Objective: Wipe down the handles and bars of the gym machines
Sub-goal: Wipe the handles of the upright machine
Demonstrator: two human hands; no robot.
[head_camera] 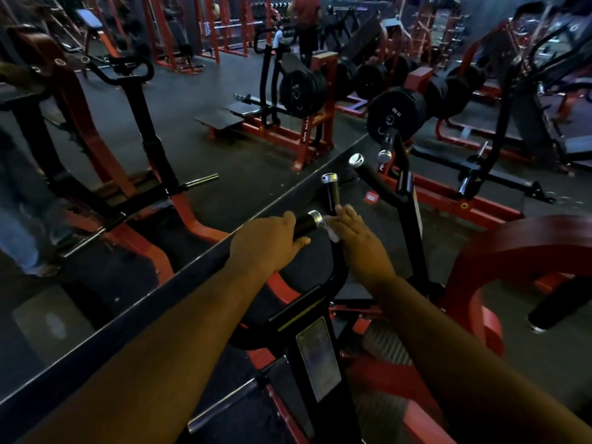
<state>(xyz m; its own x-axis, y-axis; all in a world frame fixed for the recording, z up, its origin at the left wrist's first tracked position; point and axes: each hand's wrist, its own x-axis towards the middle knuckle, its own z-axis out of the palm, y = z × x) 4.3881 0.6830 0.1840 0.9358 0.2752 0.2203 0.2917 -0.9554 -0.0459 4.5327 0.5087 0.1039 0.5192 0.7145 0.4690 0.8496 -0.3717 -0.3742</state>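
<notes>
- A black handle [306, 223] with a silver end cap is sitting at the centre of the frame, angling up to the right from the black bar [336, 267] of a gym machine
- The left hand [267, 240] is gripping this handle, fingers curling over it and the thumb lying underneath
- The right hand [357, 235] is reaching in just beside the cap, fingers fairly straight, pressing a small white cloth [331, 229] against the handle's end; whether the fingers are pinching the cloth cannot be told
- A second handle [331, 193] is standing upright just above the right fingertips, and a third handle [368, 174] is slanting away further up and to the right
- A label plate [318, 357] is showing on the machine's black post in the lower centre, between the two forearms
- A red curved frame [512, 251] is arching at the right edge
- Black weight plates [395, 115] are loading a bar in the upper right, and more plates [302, 91] are hanging on a red rack at upper centre; no containers are in view
- A person in a red shirt [307, 14] is standing at the top centre, far back
</notes>
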